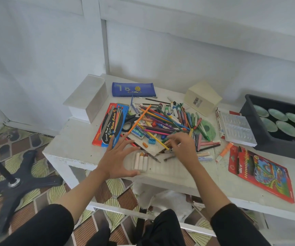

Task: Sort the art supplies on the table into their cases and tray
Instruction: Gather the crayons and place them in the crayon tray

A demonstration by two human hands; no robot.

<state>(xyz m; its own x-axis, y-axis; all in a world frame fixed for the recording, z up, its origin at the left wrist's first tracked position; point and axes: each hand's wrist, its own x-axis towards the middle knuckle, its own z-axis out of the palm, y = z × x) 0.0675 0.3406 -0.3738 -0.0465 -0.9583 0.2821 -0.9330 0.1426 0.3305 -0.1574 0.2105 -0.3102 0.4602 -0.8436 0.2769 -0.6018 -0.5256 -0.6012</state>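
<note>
Left hand [115, 158], right hand [184, 148] over pencil pile [162, 121]

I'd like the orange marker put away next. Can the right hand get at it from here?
Probably yes. The orange marker lies bare on the table, right of the right hand, with only low pink crayons between; nothing covers it.

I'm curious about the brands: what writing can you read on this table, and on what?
"Special High Class": red-and-blue pack.
"Water Colour": same pack.
"No.10": small teal box.
Barcode label on the beige box: too small to read.
Print on the red pack at right: too blurred.
</note>
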